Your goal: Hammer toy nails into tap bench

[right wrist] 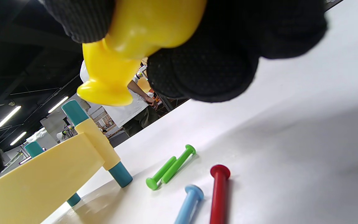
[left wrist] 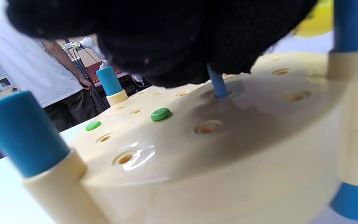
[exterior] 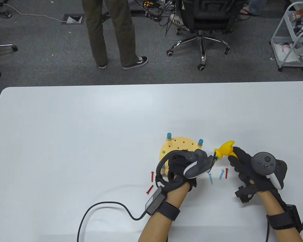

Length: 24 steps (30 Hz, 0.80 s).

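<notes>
The round yellow tap bench (exterior: 178, 147) with blue-tipped posts stands on the white table. My left hand (exterior: 183, 163) lies over its near side. In the left wrist view its fingers (left wrist: 166, 43) pinch a blue nail (left wrist: 218, 84) that stands upright in a hole of the bench (left wrist: 228, 149). Two green nail heads (left wrist: 160, 114) sit flush in other holes. My right hand (exterior: 241, 162) grips the yellow toy hammer (exterior: 226, 148) by its handle, right of the bench, with the head (right wrist: 110, 81) raised above the table.
Loose nails lie around the bench: two red ones (exterior: 151, 181) on the left, two blue (exterior: 216, 176) and a red (exterior: 226, 173) between my hands, two green (right wrist: 169, 168) by a bench leg. A black cable (exterior: 103, 209) runs from my left wrist. A person (exterior: 111, 32) and an office chair (exterior: 204, 25) stand beyond the table.
</notes>
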Each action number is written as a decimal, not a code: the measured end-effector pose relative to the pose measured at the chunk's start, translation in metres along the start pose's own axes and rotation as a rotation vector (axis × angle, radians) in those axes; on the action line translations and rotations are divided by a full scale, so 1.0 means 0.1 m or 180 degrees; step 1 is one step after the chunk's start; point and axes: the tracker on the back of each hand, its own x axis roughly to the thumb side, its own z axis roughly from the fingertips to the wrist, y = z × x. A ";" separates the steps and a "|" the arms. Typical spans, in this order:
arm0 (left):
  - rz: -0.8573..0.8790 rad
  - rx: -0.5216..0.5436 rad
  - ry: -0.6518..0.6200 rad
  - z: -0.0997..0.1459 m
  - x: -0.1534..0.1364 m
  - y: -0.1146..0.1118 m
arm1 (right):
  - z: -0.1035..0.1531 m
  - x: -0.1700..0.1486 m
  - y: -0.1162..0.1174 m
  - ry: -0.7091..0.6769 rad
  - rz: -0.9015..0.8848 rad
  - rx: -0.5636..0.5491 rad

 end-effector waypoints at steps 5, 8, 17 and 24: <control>-0.0011 0.0063 -0.0068 0.06 -0.05 0.04 | 0.01 0.03 0.02 -0.0060 0.0002 0.0028; 0.0141 0.0091 -0.0214 0.10 -0.14 0.00 | 0.02 0.07 0.04 -0.0135 -0.0003 0.0032; 0.0859 0.0898 0.0165 0.58 -0.89 0.10 | 0.09 0.22 0.11 -0.0511 0.0089 -0.0147; 0.1397 0.0674 0.0317 0.52 -1.12 -0.53 | 0.18 0.59 0.14 -0.1264 0.0455 -0.0542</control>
